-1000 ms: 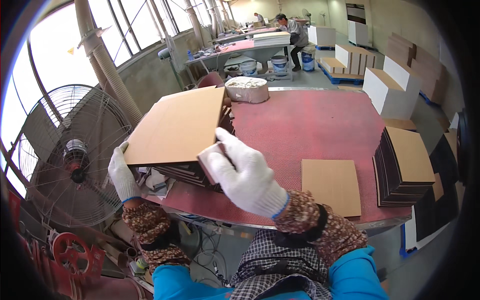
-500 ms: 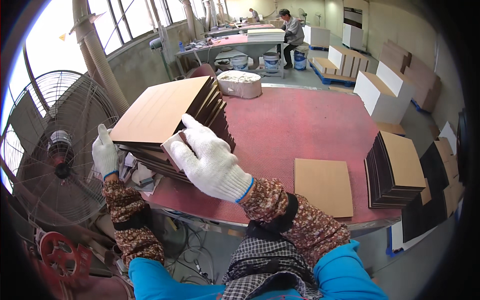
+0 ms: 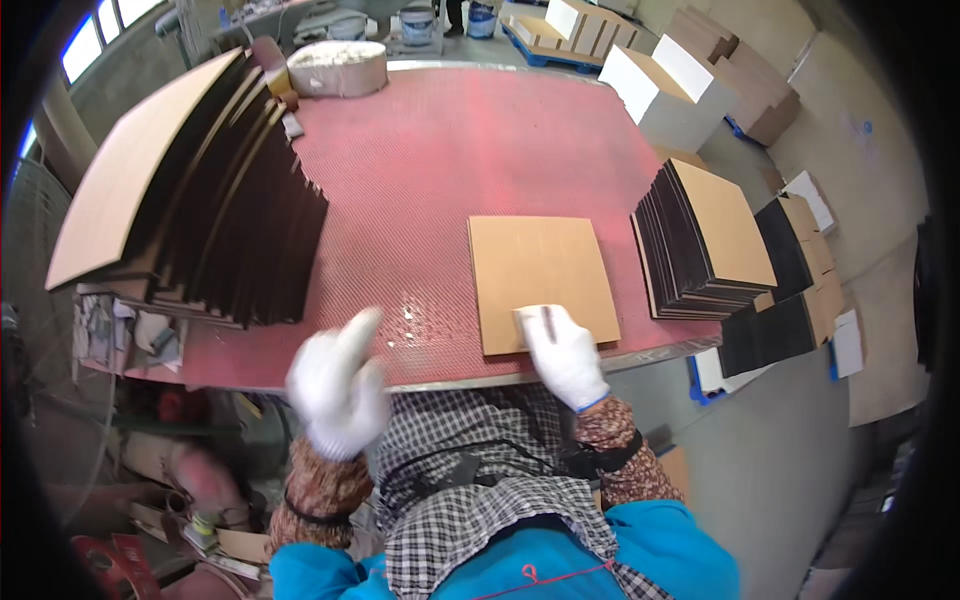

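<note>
My right hand (image 3: 566,362), in a white knit glove, is at the near edge of a flat tan board (image 3: 540,265) lying on the red table. Its fingers are closed round a small sanding block (image 3: 521,320), mostly hidden by the glove. To the left, my left hand (image 3: 338,388) is lifted near the table's front edge, apart from the board. It is gloved too and smeared by motion, with one digit pointing up. A tall, leaning stack of dark-edged tan boards (image 3: 225,205) stands at the left.
A shorter stack of boards (image 3: 725,225) sits at the table's right end. Pale crumbs (image 3: 405,325) lie on the red tabletop (image 3: 420,160). A white-topped oval tub (image 3: 338,70) is at the back left. White boxes (image 3: 660,85) and dark sheets (image 3: 770,335) are beyond the right side.
Both hands have left the left stack. My right hand, with the block, has moved right to the lone board; my left hand has swung right and nearer. The view has tilted down.
</note>
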Demonstrator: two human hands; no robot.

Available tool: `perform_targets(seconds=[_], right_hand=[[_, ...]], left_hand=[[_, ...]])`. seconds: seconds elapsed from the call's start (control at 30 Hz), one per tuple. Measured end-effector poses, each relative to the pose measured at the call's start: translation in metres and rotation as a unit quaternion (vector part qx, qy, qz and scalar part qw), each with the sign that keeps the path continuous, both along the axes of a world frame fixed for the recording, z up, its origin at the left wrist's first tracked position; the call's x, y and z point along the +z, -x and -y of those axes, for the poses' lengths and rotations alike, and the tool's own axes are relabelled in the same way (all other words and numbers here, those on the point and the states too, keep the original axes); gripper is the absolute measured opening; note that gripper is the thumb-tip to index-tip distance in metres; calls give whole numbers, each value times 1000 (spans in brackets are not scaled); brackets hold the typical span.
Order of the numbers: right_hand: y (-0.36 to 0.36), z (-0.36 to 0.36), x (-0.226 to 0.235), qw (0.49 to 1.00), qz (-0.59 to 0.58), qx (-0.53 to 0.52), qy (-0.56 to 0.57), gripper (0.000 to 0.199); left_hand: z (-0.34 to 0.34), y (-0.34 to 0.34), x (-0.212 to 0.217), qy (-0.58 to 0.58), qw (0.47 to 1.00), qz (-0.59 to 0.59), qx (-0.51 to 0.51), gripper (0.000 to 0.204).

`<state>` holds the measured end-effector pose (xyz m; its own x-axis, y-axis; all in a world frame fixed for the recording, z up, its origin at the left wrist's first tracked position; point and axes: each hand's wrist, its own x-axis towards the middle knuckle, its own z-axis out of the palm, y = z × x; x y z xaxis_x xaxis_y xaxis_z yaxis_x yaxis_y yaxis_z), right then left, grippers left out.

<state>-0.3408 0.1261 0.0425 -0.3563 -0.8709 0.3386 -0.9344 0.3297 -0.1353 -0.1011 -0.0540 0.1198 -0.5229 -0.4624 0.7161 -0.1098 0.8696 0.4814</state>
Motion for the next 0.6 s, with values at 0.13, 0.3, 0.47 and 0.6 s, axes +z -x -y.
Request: perform_targets(seconds=[0.13, 0.3, 0.47, 0.6], right_hand=[[37, -66, -12, 987, -42, -111, -112, 28], [48, -74, -14, 982, -69, -103, -143, 26], [51, -71, -14, 978, -101, -91, -161, 25], [49, -67, -12, 977, -115, -90, -158, 22]], left_hand=[[9, 96, -87, -221, 972, 56, -55, 49], [8, 170, -131, -157, 981, 102, -59, 61], [-1, 185, -157, -67, 990, 126, 6, 65], [-2, 184, -157, -87, 985, 149, 3, 67]])
